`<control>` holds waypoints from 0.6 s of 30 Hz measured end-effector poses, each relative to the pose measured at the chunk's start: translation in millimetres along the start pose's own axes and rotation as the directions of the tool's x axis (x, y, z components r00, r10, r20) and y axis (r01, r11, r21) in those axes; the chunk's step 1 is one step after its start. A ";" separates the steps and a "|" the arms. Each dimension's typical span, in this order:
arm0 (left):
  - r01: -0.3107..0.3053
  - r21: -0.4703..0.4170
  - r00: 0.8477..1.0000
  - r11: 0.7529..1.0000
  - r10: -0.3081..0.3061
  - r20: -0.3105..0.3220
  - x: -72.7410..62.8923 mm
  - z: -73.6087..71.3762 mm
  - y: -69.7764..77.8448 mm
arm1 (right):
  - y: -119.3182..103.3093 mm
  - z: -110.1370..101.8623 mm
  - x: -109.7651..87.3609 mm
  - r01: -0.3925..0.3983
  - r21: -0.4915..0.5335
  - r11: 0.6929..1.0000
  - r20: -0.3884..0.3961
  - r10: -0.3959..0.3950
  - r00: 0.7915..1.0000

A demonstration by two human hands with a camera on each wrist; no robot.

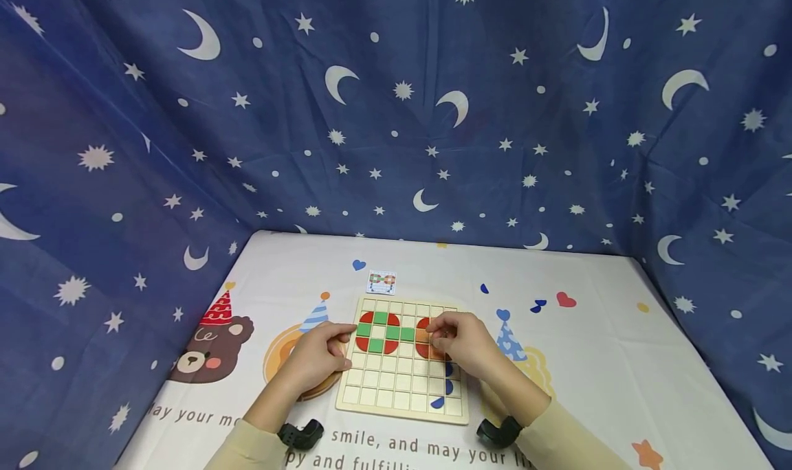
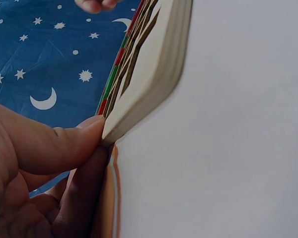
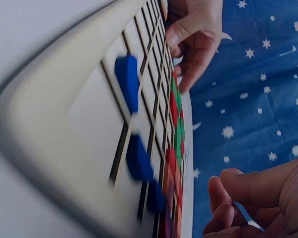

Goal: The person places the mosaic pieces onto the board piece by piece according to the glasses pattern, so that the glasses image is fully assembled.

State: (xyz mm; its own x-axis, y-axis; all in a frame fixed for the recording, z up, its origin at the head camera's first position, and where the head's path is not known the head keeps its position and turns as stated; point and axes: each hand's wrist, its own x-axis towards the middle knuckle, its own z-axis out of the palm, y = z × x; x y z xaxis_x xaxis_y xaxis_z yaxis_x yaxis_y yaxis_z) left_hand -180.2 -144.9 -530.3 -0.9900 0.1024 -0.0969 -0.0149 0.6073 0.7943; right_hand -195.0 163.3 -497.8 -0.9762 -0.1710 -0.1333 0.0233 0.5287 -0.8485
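Observation:
A wooden grid board (image 1: 374, 405) lies on the table, holding red rounded pieces (image 1: 392, 347), green square tiles (image 1: 407, 334), orange tiles (image 1: 422, 335) and blue curved pieces (image 1: 438, 403). My left hand (image 1: 315, 359) rests along the board's left edge, its index finger stretched out and the thumb touching lower down. Over the red and orange group at the right hovers my right hand (image 1: 465, 339), fingers loosely bent. In the right wrist view that hand (image 3: 260, 201) is raised off the board, and nothing shows between its thumb and fingertips.
Behind the board lies a small pattern card (image 1: 381, 282). Loose blue pieces (image 1: 538, 306) are scattered on the printed white tablecloth (image 1: 594, 360) at the right. A blue curtain (image 1: 396, 161) with moons and stars borders the table at the back and sides.

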 end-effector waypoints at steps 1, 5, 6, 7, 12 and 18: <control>0.000 0.000 1.000 1.000 0.000 0.000 0.0 -0.1 0.4 | 2.1 -3.4 -0.8 -0.013 -0.002 1.000 -0.010 0.013 1.000; 0.002 -0.004 1.000 1.000 -0.002 -0.001 0.1 -0.2 0.8 | 12.2 -19.7 -2.5 -0.064 -0.001 0.998 -0.039 0.063 0.997; 0.002 -0.006 1.000 1.000 -0.002 -0.001 0.3 0.0 0.7 | 15.1 -24.2 -2.4 -0.073 -0.010 0.997 -0.045 0.073 0.996; 0.002 -0.007 1.000 1.000 -0.002 0.000 0.4 0.1 0.7 | 18.6 -28.6 -2.0 -0.085 -0.022 0.996 -0.054 0.083 0.995; 0.000 0.001 1.000 1.000 0.000 0.005 0.4 0.7 0.7 | 37.1 -49.2 3.4 -0.120 -0.047 0.992 -0.091 0.115 0.989; 0.005 0.006 1.000 1.000 -0.005 -0.001 0.7 0.8 1.0 | 55.2 -72.1 23.8 -0.096 -0.076 0.992 -0.139 0.085 0.987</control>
State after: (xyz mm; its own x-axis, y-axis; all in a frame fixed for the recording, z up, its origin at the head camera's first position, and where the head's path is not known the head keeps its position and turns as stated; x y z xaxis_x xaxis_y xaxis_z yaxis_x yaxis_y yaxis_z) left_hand -180.8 -143.6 -530.1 -0.9900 0.0989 -0.1005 -0.0190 0.6126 0.7902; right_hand -232.5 248.4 -510.9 -0.9911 -0.0081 -0.1327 0.1009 0.6040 -0.7906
